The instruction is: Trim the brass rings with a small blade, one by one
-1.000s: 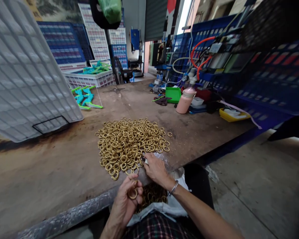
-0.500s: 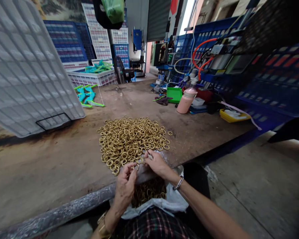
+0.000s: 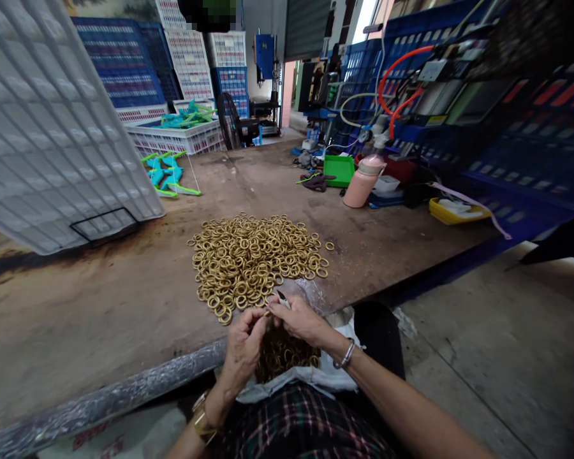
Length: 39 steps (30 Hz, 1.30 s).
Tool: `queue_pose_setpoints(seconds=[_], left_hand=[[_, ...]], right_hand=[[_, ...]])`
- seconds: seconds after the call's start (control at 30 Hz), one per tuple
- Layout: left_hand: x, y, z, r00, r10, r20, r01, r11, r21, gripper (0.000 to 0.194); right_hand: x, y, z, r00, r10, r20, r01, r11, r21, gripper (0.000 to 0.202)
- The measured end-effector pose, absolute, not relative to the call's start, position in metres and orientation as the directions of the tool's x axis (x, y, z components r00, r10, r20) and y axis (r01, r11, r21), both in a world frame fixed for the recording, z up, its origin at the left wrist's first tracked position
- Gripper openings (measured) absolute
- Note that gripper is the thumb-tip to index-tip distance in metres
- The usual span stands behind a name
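Note:
A pile of gold-coloured rings (image 3: pixel 253 258) lies on the worktable by its front edge. My left hand (image 3: pixel 245 338) is closed, thumb and fingers pinching a gold ring (image 3: pixel 266 313) that is mostly hidden. My right hand (image 3: pixel 300 319) is closed around a small pointed tool (image 3: pixel 282 298) with a dark tip and a pale body, perhaps a small knife. Both hands meet at the ring, just in front of the pile. Below them an open white sack (image 3: pixel 337 376) on my lap holds many more rings (image 3: pixel 287 357).
A large whitish ribbed crate (image 3: pixel 67 140) stands at the left, with turquoise-and-green toy bows (image 3: pixel 169 173) beside it. Farther right are a green tray (image 3: pixel 339 171), a pink bottle (image 3: pixel 363 183) and a yellow tray (image 3: pixel 459 211). Plastic wrap (image 3: pixel 124 386) covers the table's front edge.
My hands have come together: the right hand has moved toward the left and now meets it at the ring. The view has tipped slightly downward.

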<state>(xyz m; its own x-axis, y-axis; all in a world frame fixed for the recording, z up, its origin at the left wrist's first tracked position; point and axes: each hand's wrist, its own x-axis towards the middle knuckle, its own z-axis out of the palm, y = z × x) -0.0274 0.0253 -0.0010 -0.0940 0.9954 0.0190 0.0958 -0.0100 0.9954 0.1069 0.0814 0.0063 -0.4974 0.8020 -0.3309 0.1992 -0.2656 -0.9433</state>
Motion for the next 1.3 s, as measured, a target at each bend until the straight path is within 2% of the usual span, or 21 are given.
queue_pose_setpoints(seconds=[0.1, 0.23, 0.43, 0.6, 0.67, 0.77, 0.87, 1.0, 1.2, 1.3], left_hand=[[-0.026, 0.024, -0.003, -0.076, 0.986, -0.148, -0.041, 0.145, 0.989, 0.022], [-0.026, 0.021, -0.007, 0.014, 0.953, -0.302, -0.186, 0.299, 0.936, 0.03], [-0.024, 0.019, -0.011, 0.038, 0.952, -0.303, -0.274, 0.302, 0.913, 0.029], [-0.022, 0.018, -0.011, 0.053, 0.948, -0.313, -0.341, 0.311, 0.887, 0.028], [-0.023, 0.018, -0.011, 0.033, 0.948, -0.318, -0.347, 0.309, 0.885, 0.029], [-0.023, 0.018, -0.012, 0.007, 0.949, -0.315, -0.312, 0.301, 0.901, 0.029], [-0.024, 0.018, -0.013, -0.001, 0.956, -0.292, -0.271, 0.281, 0.921, 0.029], [-0.024, 0.018, -0.012, -0.01, 0.96, -0.28, -0.235, 0.27, 0.934, 0.03], [-0.023, 0.018, -0.008, -0.027, 0.953, -0.303, -0.199, 0.292, 0.935, 0.031], [-0.023, 0.019, -0.011, -0.062, 0.965, -0.253, -0.167, 0.24, 0.956, 0.033]], right_hand=[[0.104, 0.081, 0.007, -0.468, 0.863, -0.189, 0.254, -0.074, -0.965, 0.016], [0.102, 0.08, 0.009, -0.444, 0.883, -0.149, 0.306, -0.007, -0.952, 0.015], [0.103, 0.08, 0.008, -0.494, 0.849, -0.188, 0.248, -0.07, -0.966, 0.014], [0.104, 0.081, 0.006, -0.452, 0.875, -0.172, 0.335, -0.013, -0.942, 0.017], [0.105, 0.079, 0.005, -0.426, 0.899, -0.1, 0.429, 0.104, -0.897, 0.018], [0.107, 0.074, 0.004, -0.506, 0.863, 0.008, 0.578, 0.345, -0.74, 0.016], [0.109, 0.069, 0.002, -0.587, 0.809, -0.012, 0.676, 0.482, -0.557, 0.015], [0.106, 0.066, 0.001, -0.601, 0.793, -0.097, 0.745, 0.512, -0.428, 0.022], [0.103, 0.067, 0.004, -0.573, 0.804, -0.156, 0.79, 0.492, -0.367, 0.025], [0.101, 0.065, 0.005, -0.563, 0.802, -0.2, 0.807, 0.481, -0.344, 0.027]])
